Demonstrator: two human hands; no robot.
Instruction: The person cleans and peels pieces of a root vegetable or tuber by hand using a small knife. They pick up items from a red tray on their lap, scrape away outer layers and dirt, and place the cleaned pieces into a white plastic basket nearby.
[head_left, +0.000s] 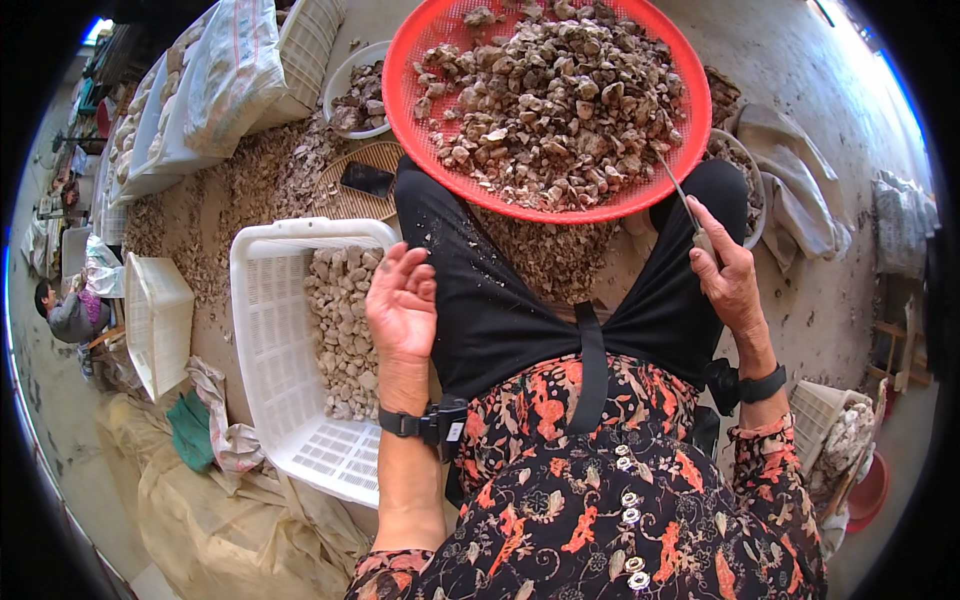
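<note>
My right hand (724, 271) grips the handle of a thin-bladed knife (681, 190), its tip reaching over the near right rim of a red plastic sieve tray (547, 213). Brown, rough, irregular lumps (555, 105) are heaped in that tray, which sits across my knees. My left hand (401, 304) is turned palm up with loosely curled fingers, and I see nothing in it. It hovers at the right side of a white plastic basket (251, 360). Paler, smoother-looking lumps (345, 330) fill part of the basket.
A phone (367, 180) lies on a round woven tray (330, 196). Brown scraps (559, 251) litter the floor between my legs. White bowls of pieces (337, 82) flank the red tray. Stacked crates (300, 67) stand at upper left, and another person (75, 315) sits far left.
</note>
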